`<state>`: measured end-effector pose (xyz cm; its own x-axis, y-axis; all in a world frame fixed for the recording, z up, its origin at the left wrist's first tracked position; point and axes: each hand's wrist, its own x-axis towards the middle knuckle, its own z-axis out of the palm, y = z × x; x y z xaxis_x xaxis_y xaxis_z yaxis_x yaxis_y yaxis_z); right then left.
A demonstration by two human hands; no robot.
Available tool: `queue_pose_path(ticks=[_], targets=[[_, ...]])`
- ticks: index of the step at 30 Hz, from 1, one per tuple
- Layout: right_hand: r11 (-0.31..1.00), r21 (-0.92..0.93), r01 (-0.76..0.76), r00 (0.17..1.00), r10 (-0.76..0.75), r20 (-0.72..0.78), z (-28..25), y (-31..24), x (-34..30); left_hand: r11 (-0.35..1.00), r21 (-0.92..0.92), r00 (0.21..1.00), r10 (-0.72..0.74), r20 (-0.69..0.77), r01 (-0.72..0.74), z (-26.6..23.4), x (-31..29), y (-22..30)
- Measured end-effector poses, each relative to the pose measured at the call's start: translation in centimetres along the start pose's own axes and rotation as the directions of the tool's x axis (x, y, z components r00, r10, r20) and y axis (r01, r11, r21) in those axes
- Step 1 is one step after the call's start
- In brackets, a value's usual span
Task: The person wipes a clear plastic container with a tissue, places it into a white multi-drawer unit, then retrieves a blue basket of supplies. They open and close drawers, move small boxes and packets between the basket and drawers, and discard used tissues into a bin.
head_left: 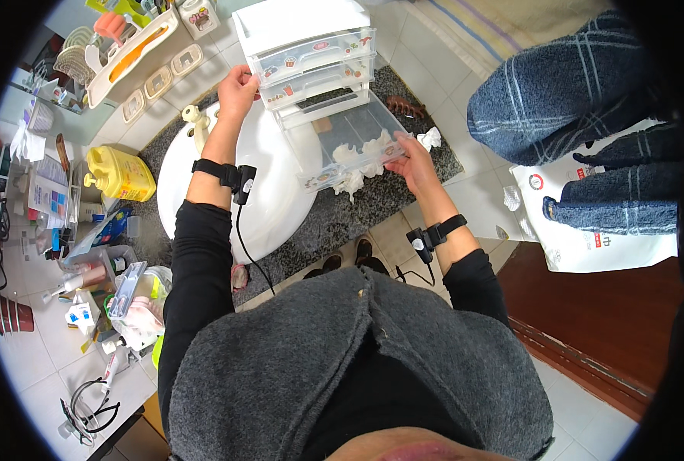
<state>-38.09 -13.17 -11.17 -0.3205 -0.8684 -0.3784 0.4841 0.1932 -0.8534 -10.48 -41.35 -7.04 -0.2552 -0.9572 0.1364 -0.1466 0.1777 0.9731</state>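
A white plastic drawer unit (pixel 296 23) with clear fronts and small coloured stickers stands on the dark speckled counter, behind the sink. Its lowest clear drawer (pixel 357 131) is pulled far out and tilts down toward me. Crumpled white tissues (pixel 350 157) lie at the drawer's front, some hanging by its edge. My right hand (pixel 413 163) grips the drawer's front right corner, thumb on top. My left hand (pixel 238 92) is closed, its curled fingers against the unit's left front edge; the fingertips are partly hidden.
A white sink (pixel 180 180) with a cream tap (pixel 196 123) lies left of the drawer. Beyond it stands a yellow jug (pixel 123 173). A brown hair claw (pixel 405 106) rests right of the unit. Dark blue plaid towels (pixel 557 100) hang at right.
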Motion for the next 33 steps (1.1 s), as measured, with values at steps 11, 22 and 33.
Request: queue_pose_path(ticks=[11, 22, 33], targets=[[0.999, 0.045, 0.024, 0.999, -0.026, 0.039, -1.9, -0.4, 1.6, 1.000, -0.016, 1.000, -0.004, 0.023, 0.004, 0.8, -3.0, 0.6], [0.998, -0.049, 0.033, 0.999, -0.032, 0.027, -2.1, -0.6, 3.3, 0.999, 0.002, 0.999, 0.035, 0.021, -0.035, 1.1, -4.4, -0.7], [1.000, -0.025, -0.001, 0.999, -0.001, -0.052, -1.0, 2.0, 5.6, 0.989, 0.109, 0.995, 0.100, -0.015, -0.097, 1.1, -5.7, -2.7]])
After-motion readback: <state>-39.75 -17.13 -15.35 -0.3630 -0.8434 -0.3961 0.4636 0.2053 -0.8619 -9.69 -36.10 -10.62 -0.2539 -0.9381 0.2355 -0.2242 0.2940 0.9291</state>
